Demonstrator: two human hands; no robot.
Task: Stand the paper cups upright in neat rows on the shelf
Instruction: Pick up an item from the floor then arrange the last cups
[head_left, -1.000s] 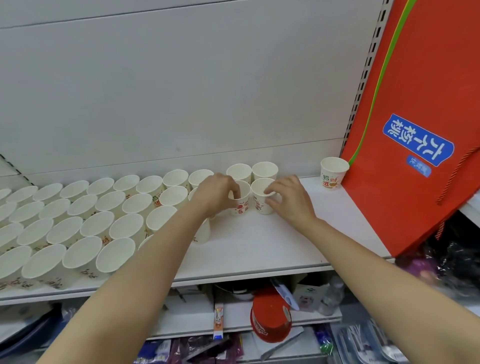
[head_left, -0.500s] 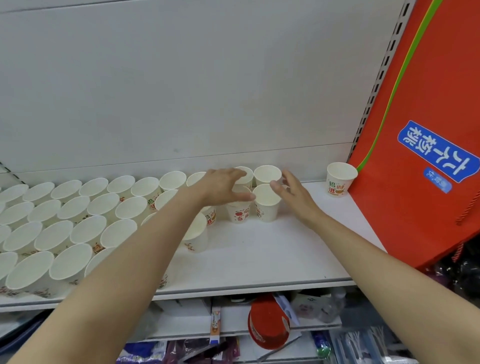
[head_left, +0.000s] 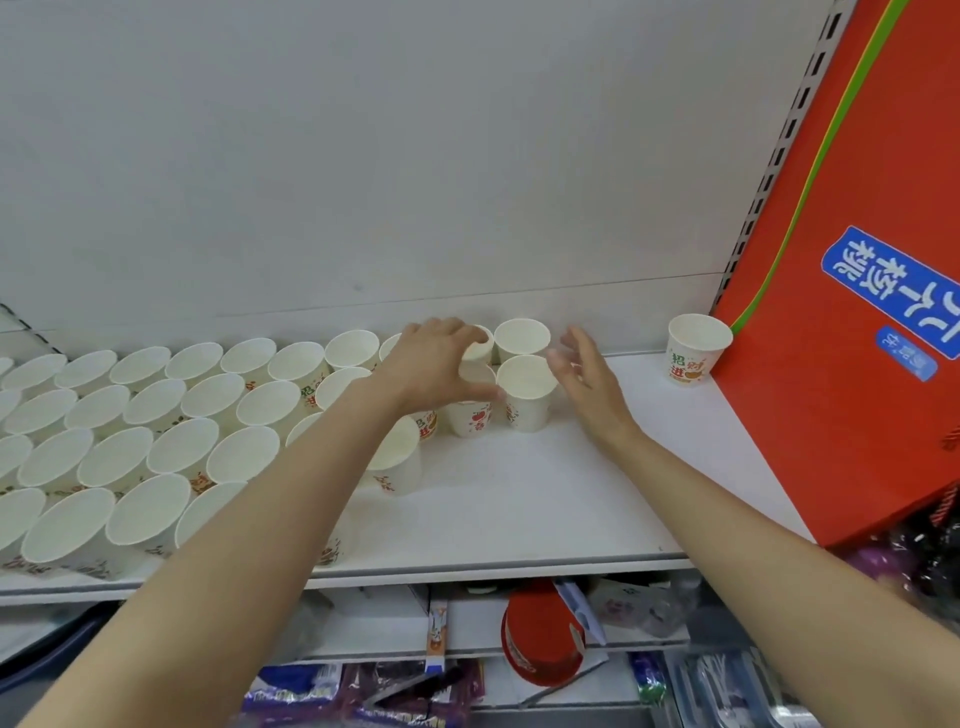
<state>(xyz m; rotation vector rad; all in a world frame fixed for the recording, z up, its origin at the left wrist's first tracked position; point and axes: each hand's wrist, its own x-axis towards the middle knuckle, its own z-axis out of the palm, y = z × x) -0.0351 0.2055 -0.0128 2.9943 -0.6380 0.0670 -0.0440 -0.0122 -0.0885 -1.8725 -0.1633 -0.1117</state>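
Where the rows end near the centre of the frame, two paper cups stand upright side by side in the second row: a red-printed cup partly covered by the left hand, and a plain-faced cup to its right. Left grip: fingers curled over the rim of the red-printed cup, thumb low at its right side. Right hand: fingers straight and spread, holding nothing, just right of the plain-faced cup; contact cannot be told. Behind, a back-row cup stands against the wall. Rows of upright cups fill the left of the white shelf. One lone cup stands well apart at right, beside a red box. A red cap lies on the lower shelf.
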